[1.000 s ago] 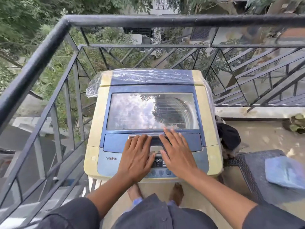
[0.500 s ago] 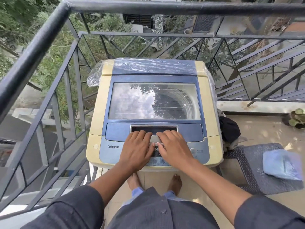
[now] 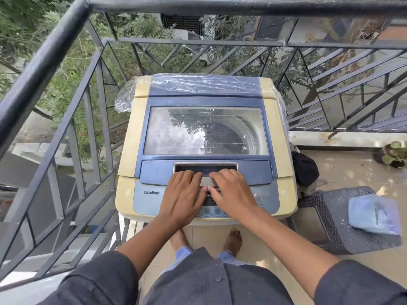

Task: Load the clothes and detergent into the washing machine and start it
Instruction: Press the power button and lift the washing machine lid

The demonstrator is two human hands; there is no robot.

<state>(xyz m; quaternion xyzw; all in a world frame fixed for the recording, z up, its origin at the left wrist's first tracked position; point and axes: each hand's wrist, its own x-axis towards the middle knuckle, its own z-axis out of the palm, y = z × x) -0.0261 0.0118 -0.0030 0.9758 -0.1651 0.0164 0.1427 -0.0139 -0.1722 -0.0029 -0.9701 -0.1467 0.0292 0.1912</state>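
Head view: washing machine [image 3: 204, 137] sits mid-frame, lid [image 3: 206, 130] shut. Left hand [image 3: 181, 194] and right hand [image 3: 233, 194] lie side by side at the lid's front handle [image 3: 206, 167], fingers bent over its edge, gripping nothing yet. Risk: palms resting on the control panel [image 3: 264, 198] could trigger buttons. Railing [image 3: 66, 89] crowds frame left; blue pouch [image 3: 374, 214] on mat [image 3: 343, 216], lower right.
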